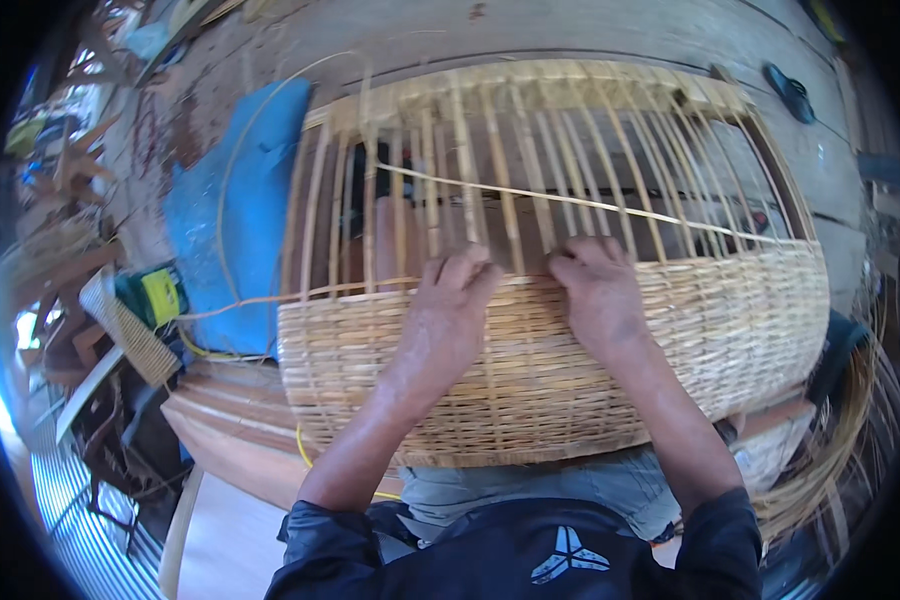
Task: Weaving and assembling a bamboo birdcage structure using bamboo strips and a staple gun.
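A partly woven rattan panel lies across my lap, its lower part closely woven. Bare upright stakes run from the weave to a wrapped far rail. At the weave's upper edge, my left hand is closed, fingers curled on a reddish rattan strand that comes in from the left. My right hand is closed on the same edge a little to the right, where the strand seems to pass; its fingertips are partly hidden. A paler loose strip slants across the stakes.
Blue sheeting lies left of the panel, beside a green-and-yellow container. A wooden bench shows under the panel's left end. Bundled loose strands hang at the right. A dark sandal rests on the plank floor.
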`<control>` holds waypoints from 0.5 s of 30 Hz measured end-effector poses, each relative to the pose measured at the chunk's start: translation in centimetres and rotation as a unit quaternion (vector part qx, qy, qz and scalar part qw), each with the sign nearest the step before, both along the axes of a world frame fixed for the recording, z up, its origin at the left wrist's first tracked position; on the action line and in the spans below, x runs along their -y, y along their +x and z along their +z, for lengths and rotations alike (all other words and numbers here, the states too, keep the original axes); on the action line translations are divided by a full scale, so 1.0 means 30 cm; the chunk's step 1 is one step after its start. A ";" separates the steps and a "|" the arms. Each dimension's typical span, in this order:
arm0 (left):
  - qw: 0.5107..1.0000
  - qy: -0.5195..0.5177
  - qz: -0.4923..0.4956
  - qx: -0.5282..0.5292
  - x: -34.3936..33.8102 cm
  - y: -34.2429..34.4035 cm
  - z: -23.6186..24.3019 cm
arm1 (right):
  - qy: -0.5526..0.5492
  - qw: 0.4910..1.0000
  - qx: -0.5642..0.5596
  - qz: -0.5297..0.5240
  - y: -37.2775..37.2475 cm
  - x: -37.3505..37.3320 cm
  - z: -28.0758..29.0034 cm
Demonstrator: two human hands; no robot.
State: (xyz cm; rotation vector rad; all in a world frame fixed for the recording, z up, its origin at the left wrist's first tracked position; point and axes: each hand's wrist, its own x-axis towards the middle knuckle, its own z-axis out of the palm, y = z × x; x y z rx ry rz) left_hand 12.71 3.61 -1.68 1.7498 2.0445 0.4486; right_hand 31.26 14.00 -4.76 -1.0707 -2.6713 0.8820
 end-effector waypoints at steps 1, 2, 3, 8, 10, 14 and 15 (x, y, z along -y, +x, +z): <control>0.999 0.019 0.003 -0.028 0.022 -0.033 0.013 | 0.017 1.000 -0.005 -0.017 -0.012 0.005 0.012; 0.998 0.038 0.005 -0.052 0.044 -0.060 0.024 | 0.026 0.999 0.007 -0.040 -0.035 0.012 0.023; 0.998 -0.002 0.039 -0.055 0.062 -0.131 0.037 | 0.000 0.999 0.008 -0.038 -0.062 0.022 0.036; 0.996 -0.064 0.052 -0.029 0.119 -0.335 0.043 | -0.082 0.995 -0.025 0.048 -0.302 0.113 0.046; 0.997 -0.054 0.046 0.002 0.139 -0.348 0.034 | -0.073 0.996 0.016 0.054 -0.357 0.144 0.045; 0.998 -0.053 0.039 0.016 0.173 -0.347 0.030 | -0.060 0.995 0.033 0.066 -0.370 0.180 0.033; 0.998 -0.045 0.033 0.028 0.179 -0.348 0.032 | -0.068 0.994 0.040 0.070 -0.363 0.182 0.029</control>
